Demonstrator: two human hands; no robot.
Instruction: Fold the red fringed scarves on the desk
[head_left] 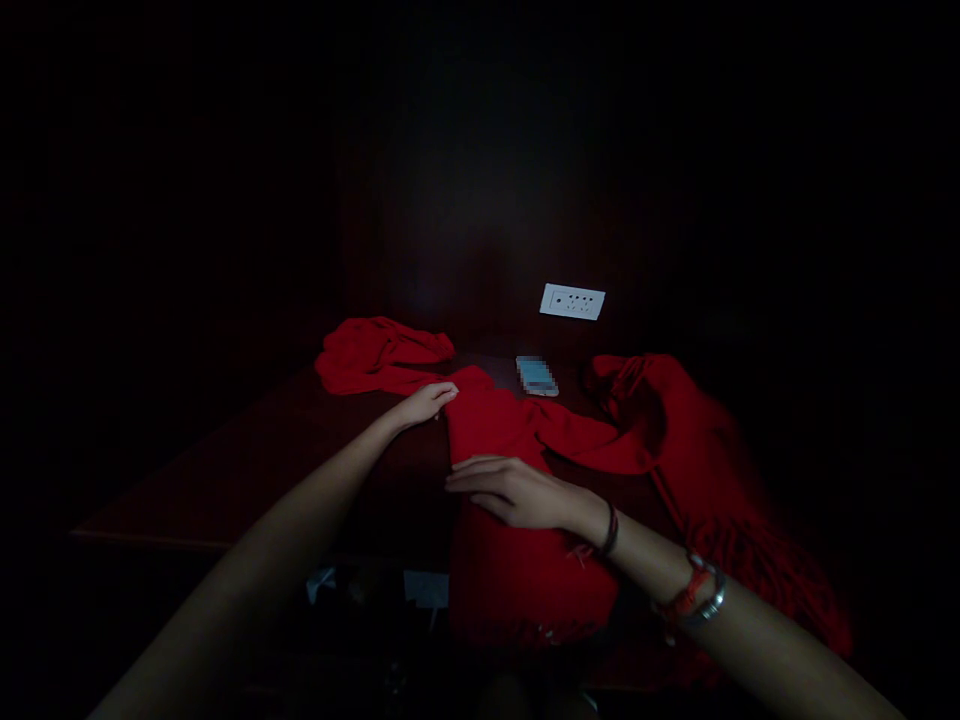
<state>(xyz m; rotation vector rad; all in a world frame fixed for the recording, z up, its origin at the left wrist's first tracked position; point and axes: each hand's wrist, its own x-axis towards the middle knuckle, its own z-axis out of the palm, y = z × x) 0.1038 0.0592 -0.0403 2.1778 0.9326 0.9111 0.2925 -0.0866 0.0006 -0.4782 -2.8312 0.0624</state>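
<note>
A long red scarf (491, 425) with fringed ends lies across the dark table, part of it hanging over the front edge. My left hand (427, 403) pinches the scarf's left edge near the middle of the table. Lower down, my right hand (514, 490) rests on the cloth with its fingers stretched out to the left, palm down. One bunched stretch of red cloth (367, 350) lies at the back left. On the right, a larger heap of red fabric (690, 440) runs down to long fringe. Folds hide how these pieces join.
A phone (537, 376) with a blurred screen lies behind the scarf. On the dark wall is a white socket plate (572, 302). The table's front edge (150, 540) shows at left, with pale objects (426, 588) below it. Surroundings are very dark.
</note>
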